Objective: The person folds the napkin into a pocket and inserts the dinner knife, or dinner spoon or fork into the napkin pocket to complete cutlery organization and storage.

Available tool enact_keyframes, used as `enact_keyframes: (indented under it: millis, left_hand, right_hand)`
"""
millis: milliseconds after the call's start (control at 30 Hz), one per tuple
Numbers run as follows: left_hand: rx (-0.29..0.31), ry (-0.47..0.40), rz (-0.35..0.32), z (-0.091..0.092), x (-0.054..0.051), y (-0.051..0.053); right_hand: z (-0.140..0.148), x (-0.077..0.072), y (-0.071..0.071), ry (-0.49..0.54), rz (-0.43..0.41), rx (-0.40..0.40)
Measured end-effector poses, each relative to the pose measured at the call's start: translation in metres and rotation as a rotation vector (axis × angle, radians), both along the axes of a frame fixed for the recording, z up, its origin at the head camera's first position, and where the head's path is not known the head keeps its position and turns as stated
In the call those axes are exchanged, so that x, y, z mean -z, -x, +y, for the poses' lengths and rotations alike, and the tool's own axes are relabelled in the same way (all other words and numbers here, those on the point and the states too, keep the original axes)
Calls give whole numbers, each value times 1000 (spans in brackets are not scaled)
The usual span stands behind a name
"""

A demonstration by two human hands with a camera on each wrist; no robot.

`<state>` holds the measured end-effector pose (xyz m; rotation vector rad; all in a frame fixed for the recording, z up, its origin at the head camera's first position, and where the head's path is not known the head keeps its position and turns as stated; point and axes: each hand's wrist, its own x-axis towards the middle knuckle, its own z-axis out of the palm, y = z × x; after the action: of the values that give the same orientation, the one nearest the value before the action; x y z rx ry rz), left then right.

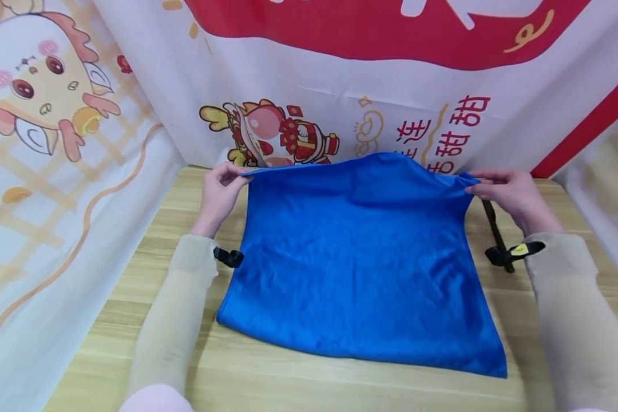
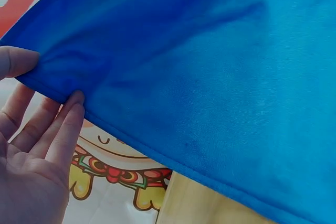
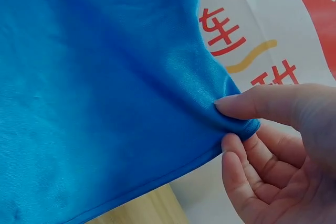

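A blue cloth [image 1: 355, 274] with hemmed edges spreads between both hands, its near edge lying on the wooden table and its far edge lifted. At the far left corner my left hand [image 1: 221, 191] pinches the cloth between thumb and fingers; in the left wrist view the thumb [image 2: 18, 61] presses on its surface. My right hand [image 1: 512, 194] pinches the far right corner, where folds gather. The right wrist view shows the thumb [image 3: 252, 102] on top and fingers beneath that corner. The far edge bulges upward right of the middle.
On the wooden table [image 1: 268, 383], a thin black stick-like object [image 1: 494, 229] lies right of the cloth, partly hidden by the right wrist strap [image 1: 520, 250]. A printed white curtain [image 1: 268, 74] hangs behind the table. Another patterned curtain [image 1: 82, 189] borders the left side.
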<state>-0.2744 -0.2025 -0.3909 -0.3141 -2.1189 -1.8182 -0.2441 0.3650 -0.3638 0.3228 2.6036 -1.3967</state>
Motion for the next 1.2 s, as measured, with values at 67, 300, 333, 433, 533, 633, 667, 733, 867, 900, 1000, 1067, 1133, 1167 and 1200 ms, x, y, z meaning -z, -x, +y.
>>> enact_keyframes:
  millis: [67,300,333,433,533,633,667,733,867,900,1000,1067,1133,1167,1200]
  left_hand:
    - [7,-1,-2,-2,2,-5]
    - [19,-12,-4,-12,10,-28]
    - [21,-12,-4,-14,10,-31]
    - [42,-3,1,-17,10,-42]
    - [68,24,9,-22,11,-52]
    - [93,55,8,-28,10,-64]
    - [101,61,7,-29,10,-68]
    - [122,51,2,-32,7,-77]
    - [184,-4,4,-37,-2,-96]
    - [215,-22,11,-39,-5,-100]
    - [303,-58,23,-44,-12,-113]
    - [376,-61,22,-50,-14,-122]
    - [440,-28,4,-57,-12,-131]
    - [480,-9,-20,-60,-10,-135]
    - [524,13,-49,-64,-8,-139]
  right_hand:
    - [0,0,-4,-12,5,-11]
    - [-3,-1,-21,-70,86,-62]
    - [-3,-2,-23,-81,101,-77]
    - [-3,-3,-32,-113,136,-120]
    - [-1,-6,-43,-133,162,-162]
    - [1,-9,-56,-122,193,-188]
    - [2,-11,-61,-113,205,-195]
    - [2,-13,-71,-85,228,-204]
    - [3,-18,-92,-52,290,-203]
    - [3,-20,-97,-48,295,-201]
    - [7,-23,-113,-27,310,-241]
    - [11,-23,-123,-8,285,-297]
    - [16,-20,-132,11,252,-386]
    - [19,-17,-137,12,237,-442]
    - [22,-12,-140,12,223,-500]
